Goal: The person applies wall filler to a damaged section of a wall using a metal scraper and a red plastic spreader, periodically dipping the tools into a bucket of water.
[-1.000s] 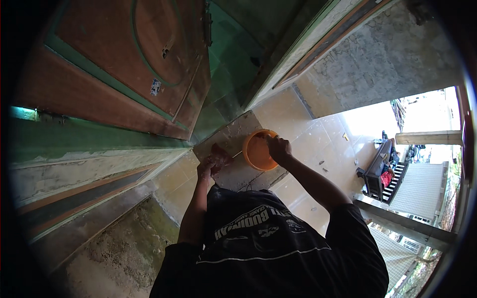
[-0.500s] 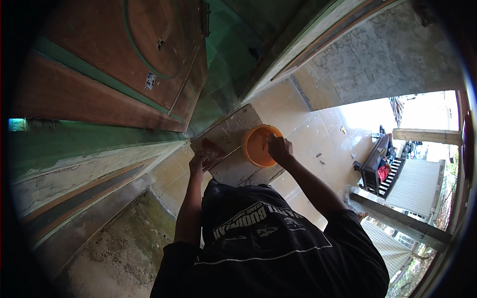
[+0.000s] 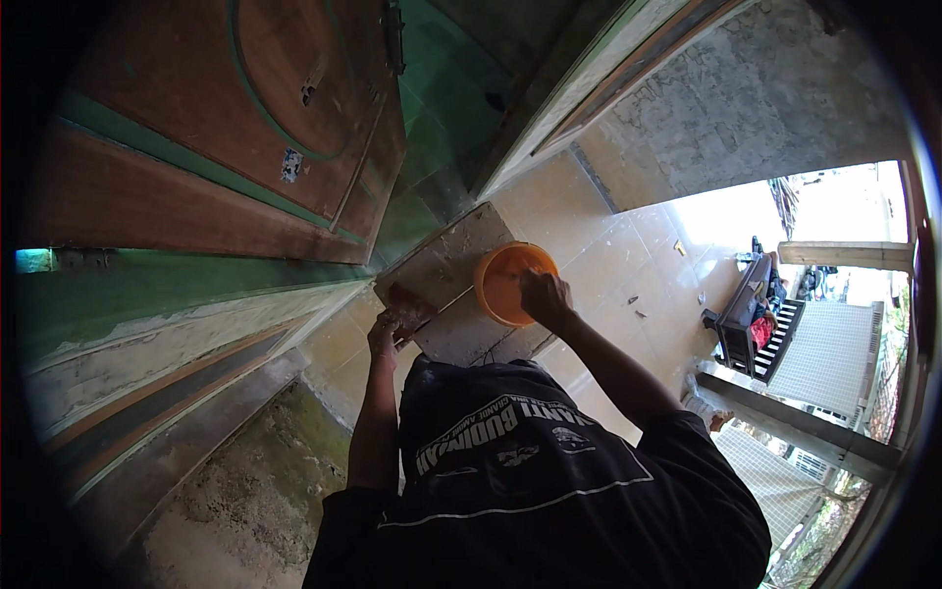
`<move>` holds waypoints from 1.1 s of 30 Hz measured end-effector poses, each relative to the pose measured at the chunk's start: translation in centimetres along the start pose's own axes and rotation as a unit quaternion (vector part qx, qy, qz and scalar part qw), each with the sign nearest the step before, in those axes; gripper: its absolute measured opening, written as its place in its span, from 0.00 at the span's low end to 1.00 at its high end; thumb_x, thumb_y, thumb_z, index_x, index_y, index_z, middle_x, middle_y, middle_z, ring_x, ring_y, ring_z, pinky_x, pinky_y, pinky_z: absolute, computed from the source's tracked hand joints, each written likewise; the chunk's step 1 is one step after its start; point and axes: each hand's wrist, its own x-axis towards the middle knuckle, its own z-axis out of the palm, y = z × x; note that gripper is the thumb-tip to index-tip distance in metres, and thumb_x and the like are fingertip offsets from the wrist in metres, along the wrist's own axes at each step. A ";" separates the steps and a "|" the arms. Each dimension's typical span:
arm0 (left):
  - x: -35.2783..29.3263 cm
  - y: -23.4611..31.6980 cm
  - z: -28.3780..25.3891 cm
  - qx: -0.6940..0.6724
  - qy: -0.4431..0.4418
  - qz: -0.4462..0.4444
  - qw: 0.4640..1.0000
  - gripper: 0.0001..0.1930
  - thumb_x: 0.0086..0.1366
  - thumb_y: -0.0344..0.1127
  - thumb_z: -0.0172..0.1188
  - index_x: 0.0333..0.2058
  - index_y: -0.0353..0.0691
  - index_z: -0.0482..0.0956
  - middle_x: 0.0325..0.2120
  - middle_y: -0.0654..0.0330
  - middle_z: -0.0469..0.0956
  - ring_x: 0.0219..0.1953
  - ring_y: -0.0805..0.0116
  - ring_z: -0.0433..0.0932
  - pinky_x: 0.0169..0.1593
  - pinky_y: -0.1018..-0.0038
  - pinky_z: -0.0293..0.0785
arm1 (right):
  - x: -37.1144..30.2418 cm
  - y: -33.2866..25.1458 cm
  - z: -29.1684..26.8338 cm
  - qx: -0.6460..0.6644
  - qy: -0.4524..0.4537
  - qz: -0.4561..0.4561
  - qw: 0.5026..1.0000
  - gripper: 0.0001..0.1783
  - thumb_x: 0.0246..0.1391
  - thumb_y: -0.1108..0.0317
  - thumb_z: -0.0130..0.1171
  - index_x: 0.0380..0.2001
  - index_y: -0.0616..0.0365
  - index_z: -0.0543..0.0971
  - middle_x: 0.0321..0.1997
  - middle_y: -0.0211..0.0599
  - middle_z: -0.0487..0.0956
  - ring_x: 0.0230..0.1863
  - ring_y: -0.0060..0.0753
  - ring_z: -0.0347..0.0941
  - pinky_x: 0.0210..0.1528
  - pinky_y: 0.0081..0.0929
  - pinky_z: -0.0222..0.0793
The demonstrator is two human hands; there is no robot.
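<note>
An orange bucket (image 3: pixel 497 283) stands on a worn grey-brown slab-like surface (image 3: pixel 456 253) in front of me. My right hand (image 3: pixel 546 298) is over the bucket's right side, its fingers closed and pointing down into it. Whatever those fingers grip is hidden by the hand and the shade inside. To the bucket's left, my left hand (image 3: pixel 387 332) is closed on the near edge of a flat dark-red piece (image 3: pixel 411 304). That piece lies low over the grey surface, apart from the bucket; its exact kind is not clear.
A brown wooden door (image 3: pixel 206 128) with green trim stands at the left, beside a doorway. Pale tiles (image 3: pixel 589 231) cover the floor at the right, with small scraps on them. Farther right is a dark slatted bench (image 3: pixel 743 314) with items piled on it.
My right hand has dipped slightly lower and left over the bucket. The left hand has shifted only a little, still holding the dark-red piece. The whole view has moved slightly.
</note>
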 end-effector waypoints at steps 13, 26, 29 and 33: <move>-1.4 0.4 -1.6 -0.024 0.012 0.020 0.999 0.16 0.53 0.30 0.53 0.43 0.51 0.71 0.37 0.62 0.71 0.38 0.63 0.73 0.39 0.60 0.75 | -0.6 1.3 0.5 -0.065 -0.094 -0.076 0.991 0.12 0.46 0.70 0.51 0.36 0.46 0.76 0.26 0.44 0.78 0.31 0.47 0.76 0.31 0.43 0.72; -1.9 -2.1 -3.5 -0.046 0.051 0.016 0.997 0.17 0.52 0.31 0.54 0.43 0.52 0.71 0.38 0.60 0.71 0.38 0.61 0.73 0.37 0.62 0.75 | -0.5 2.4 1.2 -0.023 -0.071 -0.019 0.997 0.10 0.47 0.66 0.49 0.33 0.49 0.77 0.26 0.44 0.78 0.30 0.49 0.76 0.33 0.46 0.72; -1.7 -2.7 -4.6 -0.056 0.058 0.019 0.997 0.17 0.52 0.31 0.53 0.43 0.53 0.71 0.38 0.60 0.71 0.37 0.61 0.73 0.36 0.63 0.75 | -0.2 1.6 -0.2 0.000 -0.063 0.012 0.998 0.09 0.47 0.65 0.51 0.32 0.49 0.78 0.28 0.44 0.79 0.32 0.49 0.77 0.35 0.45 0.72; -2.6 -2.6 -5.1 -0.040 0.064 0.024 0.997 0.17 0.52 0.32 0.53 0.43 0.52 0.71 0.38 0.60 0.71 0.38 0.61 0.73 0.36 0.64 0.75 | 1.6 0.9 -2.2 0.009 -0.031 0.063 0.997 0.10 0.46 0.64 0.52 0.32 0.53 0.77 0.30 0.47 0.79 0.34 0.48 0.76 0.36 0.44 0.72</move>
